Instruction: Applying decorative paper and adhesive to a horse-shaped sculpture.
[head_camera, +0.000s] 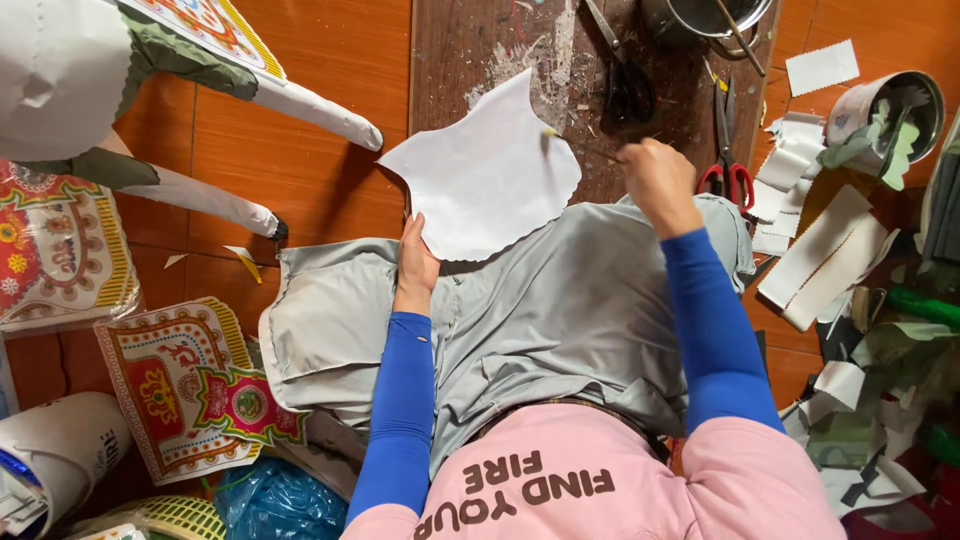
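Observation:
A white paper piece with wavy cut edges (487, 172) lies on a stained wooden board (640, 60). My left hand (415, 262) presses down on its lower left corner. My right hand (658, 180) grips a thin brush (583, 146) whose tip touches the paper's upper right edge. Both arms wear blue sleeves. Grey cloth (560, 310) covers my lap beneath the hands.
Red-handled scissors (726, 165) and dark scissors (618, 70) lie on the board. A metal pot (710, 18) stands at the top. A tin of paper scraps (885, 115) and white strips (815, 255) are at right. Ornate printed sheets (190, 385) and a white paper figure (120, 90) lie at left.

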